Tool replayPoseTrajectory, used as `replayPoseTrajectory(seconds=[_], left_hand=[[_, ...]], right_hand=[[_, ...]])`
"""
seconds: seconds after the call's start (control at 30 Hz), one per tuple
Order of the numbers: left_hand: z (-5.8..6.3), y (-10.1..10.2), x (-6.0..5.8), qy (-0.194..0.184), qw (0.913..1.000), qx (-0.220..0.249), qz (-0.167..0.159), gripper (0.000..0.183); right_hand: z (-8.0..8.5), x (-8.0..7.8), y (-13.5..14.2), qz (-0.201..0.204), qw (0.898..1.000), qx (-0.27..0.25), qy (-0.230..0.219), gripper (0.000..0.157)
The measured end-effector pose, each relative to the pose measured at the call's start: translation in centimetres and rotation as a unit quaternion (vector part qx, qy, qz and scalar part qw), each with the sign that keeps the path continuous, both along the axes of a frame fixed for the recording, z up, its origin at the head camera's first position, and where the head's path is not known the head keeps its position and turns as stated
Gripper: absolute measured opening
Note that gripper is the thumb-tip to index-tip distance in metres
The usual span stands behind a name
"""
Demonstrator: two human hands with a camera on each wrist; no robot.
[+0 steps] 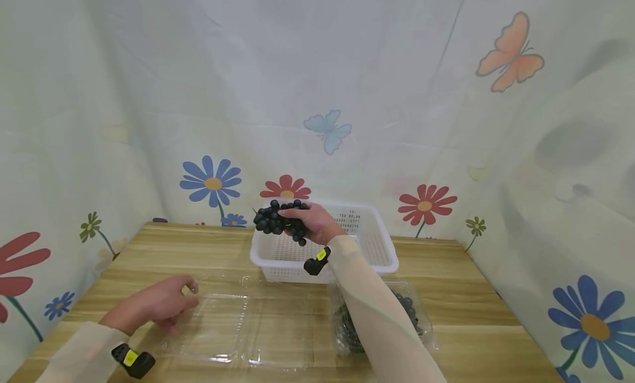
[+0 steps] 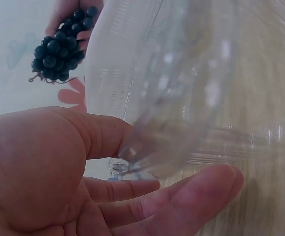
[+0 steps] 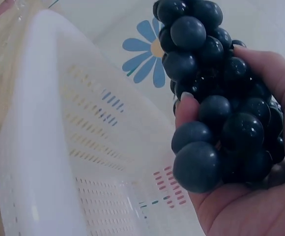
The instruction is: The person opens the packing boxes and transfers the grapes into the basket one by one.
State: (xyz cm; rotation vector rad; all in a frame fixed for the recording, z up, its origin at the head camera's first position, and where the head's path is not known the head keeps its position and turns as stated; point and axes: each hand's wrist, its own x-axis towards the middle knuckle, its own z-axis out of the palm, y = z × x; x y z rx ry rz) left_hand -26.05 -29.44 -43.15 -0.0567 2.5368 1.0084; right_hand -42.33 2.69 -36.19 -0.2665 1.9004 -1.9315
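Observation:
A bunch of dark grapes (image 1: 275, 217) is gripped in my right hand (image 1: 317, 223), above the white perforated basket (image 1: 382, 223). In the right wrist view the thumb and fingers wrap round the bunch of grapes (image 3: 216, 93), beside the basket's white rim (image 3: 39, 98). My left hand (image 1: 166, 303) is at the left edge of a clear plastic clamshell box (image 1: 238, 355) lying opened out on the table. In the left wrist view its thumb overlaps the clear plastic (image 2: 182, 108), with the fingers extended and apart from the thumb.
A second clear box (image 1: 419, 300) with dark grapes stands at the right, partly hidden by my right forearm. The wooden table (image 1: 471, 295) meets a curtain (image 1: 278, 69) printed with flowers and butterflies behind the basket.

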Motion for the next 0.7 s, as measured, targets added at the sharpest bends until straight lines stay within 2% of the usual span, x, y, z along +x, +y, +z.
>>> replayPoseTrajectory(seconds=[0.23, 0.47, 0.7], left_hand=[[-0.1, 0.0, 0.1, -0.001, 1.0, 0.003, 0.004, 0.034], [-0.3, 0.0, 0.0, -0.002, 1.0, 0.001, 0.005, 0.035], [-0.4, 0.0, 0.0, 0.0, 1.0, -0.004, 0.003, 0.035]], right_hand=[[-0.1, -1.0, 0.1, -0.073, 0.997, -0.006, -0.032, 0.046], [-1.1, -2.2, 0.8, -0.141, 0.988, 0.0, -0.062, 0.064], [-1.5, -2.8, 0.9, -0.17, 0.981, 0.024, -0.092, 0.065]])
